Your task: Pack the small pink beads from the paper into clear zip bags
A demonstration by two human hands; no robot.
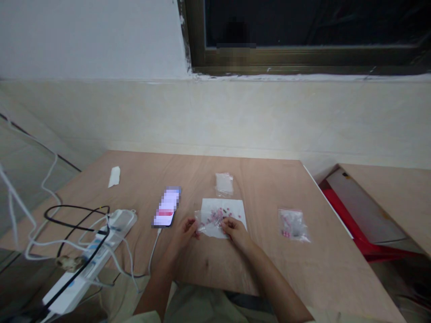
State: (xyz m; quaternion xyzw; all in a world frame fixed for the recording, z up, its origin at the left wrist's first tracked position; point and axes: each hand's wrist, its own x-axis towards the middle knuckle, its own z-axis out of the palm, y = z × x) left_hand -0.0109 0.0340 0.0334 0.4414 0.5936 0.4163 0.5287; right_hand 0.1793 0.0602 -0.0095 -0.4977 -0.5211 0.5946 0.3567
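A small clear plastic bag (pixel 204 220) is stretched between my two hands, low over a white sheet of paper (pixel 237 205). My left hand (pixel 187 229) pinches the bag's left edge between curled fingers. On the other side, my right hand (pixel 236 229) is closed with fingertips together at the bag's right edge. Small pink and dark pieces (pixel 220 212) are scattered over the paper; some show through or beside the bag, and I cannot tell which lie inside it.
A clear bag with pink pieces (pixel 293 225) lies to the right. Behind the paper are stacked clear bags (pixel 224 184). A phone (pixel 167 207) on a cable lies left. Further left are a power strip (pixel 76 280) with tangled cords and a white scrap (pixel 114 176).
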